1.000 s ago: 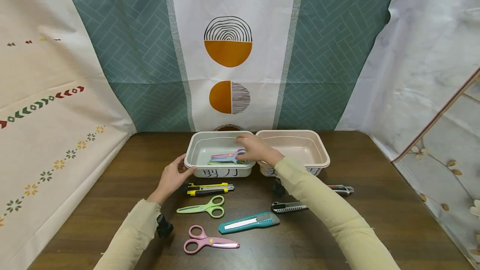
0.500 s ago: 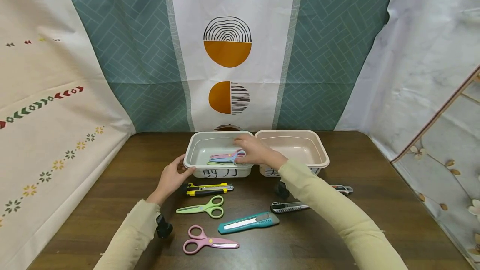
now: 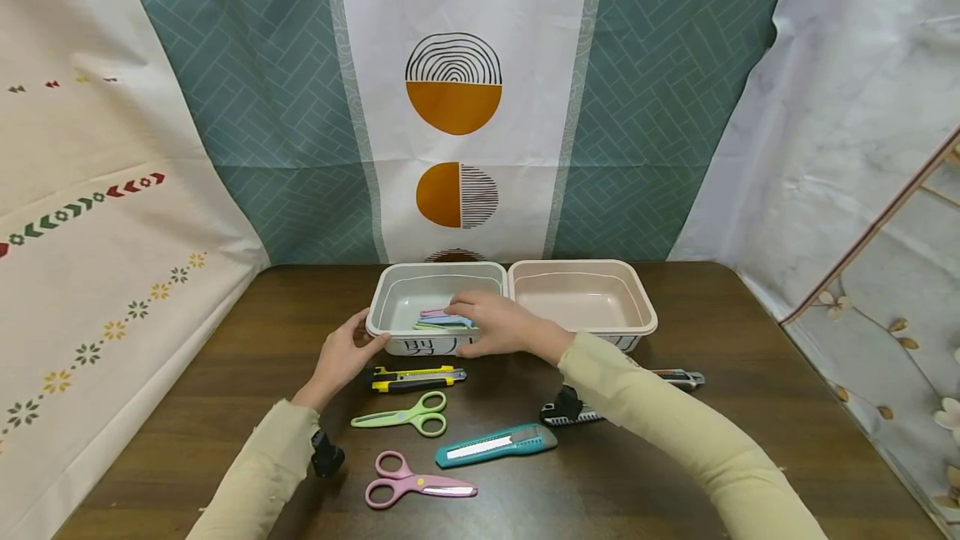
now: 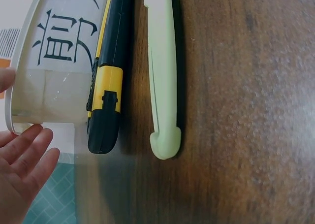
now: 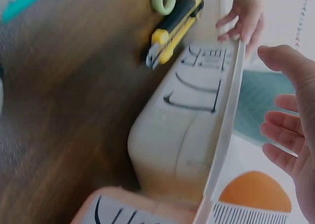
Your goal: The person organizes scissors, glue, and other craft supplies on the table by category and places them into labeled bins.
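My left hand [image 3: 341, 361] grips the near left corner of a white plastic bin [image 3: 397, 294], thumb at the front rim and fingers around the side. Black characters mark the bin's front label [image 4: 64, 37]. Inside lie several pairs of scissors [image 3: 435, 321] in pink, blue and green, partly hidden by my right hand [image 3: 504, 323]. That hand hovers over the bin's front right rim; in the right wrist view its fingers are loose and spread, holding nothing. A yellow and black utility knife [image 3: 416, 379] lies just in front of the bin.
A beige bin [image 3: 577, 298] adjoins on the right. On the wooden table [image 3: 187, 407] lie green scissors [image 3: 386, 419], pink scissors [image 3: 442, 486], a teal utility knife [image 3: 498, 446], and two more utility knives near my right sleeve [image 3: 660, 423]. Patterned cloth hangs behind.
My right hand has shifted left and toward the front rim of the white bin, covering the scissors' handles. My left hand stays at the corner.
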`<state>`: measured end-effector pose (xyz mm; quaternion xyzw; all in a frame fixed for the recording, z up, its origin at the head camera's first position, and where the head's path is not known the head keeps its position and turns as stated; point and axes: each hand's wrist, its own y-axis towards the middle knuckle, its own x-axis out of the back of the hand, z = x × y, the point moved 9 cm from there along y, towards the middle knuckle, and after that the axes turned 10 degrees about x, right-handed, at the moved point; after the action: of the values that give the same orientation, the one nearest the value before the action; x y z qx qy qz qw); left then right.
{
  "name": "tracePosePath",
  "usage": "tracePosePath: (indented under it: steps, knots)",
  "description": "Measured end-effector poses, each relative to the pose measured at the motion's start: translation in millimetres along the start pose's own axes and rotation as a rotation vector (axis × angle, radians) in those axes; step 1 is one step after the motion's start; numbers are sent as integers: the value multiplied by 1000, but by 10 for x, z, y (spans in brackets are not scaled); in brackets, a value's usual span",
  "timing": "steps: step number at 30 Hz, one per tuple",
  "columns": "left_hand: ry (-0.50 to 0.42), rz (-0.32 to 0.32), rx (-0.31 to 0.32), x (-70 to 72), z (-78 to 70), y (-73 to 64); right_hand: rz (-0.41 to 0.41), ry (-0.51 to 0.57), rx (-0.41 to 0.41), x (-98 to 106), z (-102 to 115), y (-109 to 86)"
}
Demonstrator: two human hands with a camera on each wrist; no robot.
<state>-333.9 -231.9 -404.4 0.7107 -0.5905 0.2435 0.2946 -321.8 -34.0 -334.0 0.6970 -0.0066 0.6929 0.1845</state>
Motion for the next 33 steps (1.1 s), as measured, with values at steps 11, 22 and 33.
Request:
tracePosePath:
  steps: [11,22,33]
  knots:
    - [-4,2,0,12,-16,4,61,32,70,-244,382,17]
    - [-7,9,2,1,-6,-7,108,109,32,-568,571,23]
    - [-17,16,0,10,9,-29,156,115,-15,-796,667,71]
